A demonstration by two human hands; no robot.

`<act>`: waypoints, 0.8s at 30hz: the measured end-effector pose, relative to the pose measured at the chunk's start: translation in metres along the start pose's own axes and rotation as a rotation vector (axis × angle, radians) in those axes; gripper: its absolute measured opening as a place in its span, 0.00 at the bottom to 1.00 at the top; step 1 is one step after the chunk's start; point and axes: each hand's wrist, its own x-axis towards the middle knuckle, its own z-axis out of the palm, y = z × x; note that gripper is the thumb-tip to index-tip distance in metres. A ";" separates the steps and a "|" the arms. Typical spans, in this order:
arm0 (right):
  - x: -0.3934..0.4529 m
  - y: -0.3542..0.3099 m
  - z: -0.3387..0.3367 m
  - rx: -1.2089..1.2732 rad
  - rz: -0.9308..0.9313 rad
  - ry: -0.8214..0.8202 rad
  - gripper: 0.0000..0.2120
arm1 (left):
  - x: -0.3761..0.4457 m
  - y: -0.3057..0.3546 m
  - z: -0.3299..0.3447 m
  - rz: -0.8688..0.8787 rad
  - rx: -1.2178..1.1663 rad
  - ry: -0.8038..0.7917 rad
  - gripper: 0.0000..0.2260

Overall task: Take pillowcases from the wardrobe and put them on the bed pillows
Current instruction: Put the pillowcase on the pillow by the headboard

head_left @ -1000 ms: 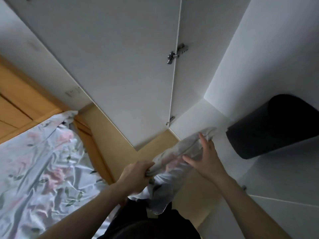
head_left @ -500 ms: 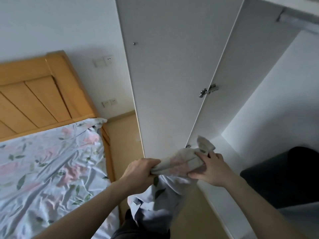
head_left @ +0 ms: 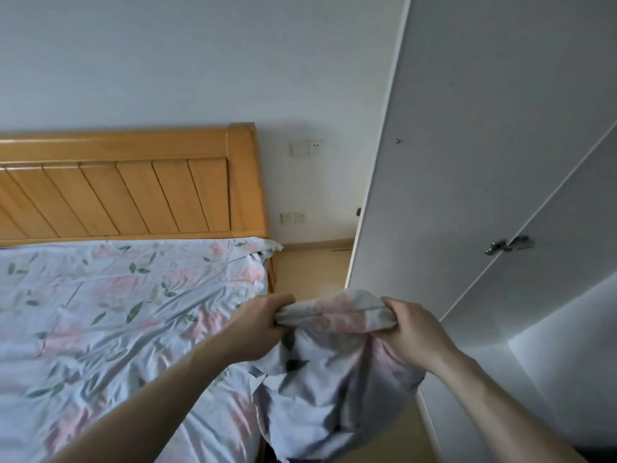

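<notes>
Hands at lower centre: left hand (head_left: 258,324) and right hand (head_left: 412,327) each clench an end of the floral pillowcase (head_left: 334,362), beside the bed (head_left: 117,312).

One pillowcase (head_left: 334,355), two hands, one bed (head_left: 117,312), one headboard (head_left: 127,192), two wall socket plates (head_left: 305,148).

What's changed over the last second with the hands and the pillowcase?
The view has swung from the wardrobe toward the bed, so the headboard now shows. The right hand, open against the pillowcase a second ago, has closed its grip on the bunched edge. The left hand grips its end as before, the rest of the cloth hanging below.
</notes>
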 end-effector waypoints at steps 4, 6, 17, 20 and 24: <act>0.022 -0.041 0.010 0.007 -0.075 -0.042 0.09 | -0.020 -0.037 -0.030 -0.135 -0.067 -0.051 0.16; 0.031 -0.056 0.016 -0.020 -0.111 -0.057 0.09 | -0.029 -0.054 -0.040 -0.235 -0.135 -0.153 0.30; 0.095 -0.111 0.032 -0.098 -0.211 -0.109 0.15 | -0.039 -0.082 -0.052 -0.350 -0.237 0.000 0.32; 0.118 -0.122 0.039 -0.109 -0.220 -0.134 0.15 | -0.027 -0.087 -0.053 -0.279 0.064 -0.035 0.41; 0.151 -0.138 0.050 -0.111 -0.262 -0.141 0.15 | -0.002 -0.112 -0.065 -0.195 0.127 0.093 0.12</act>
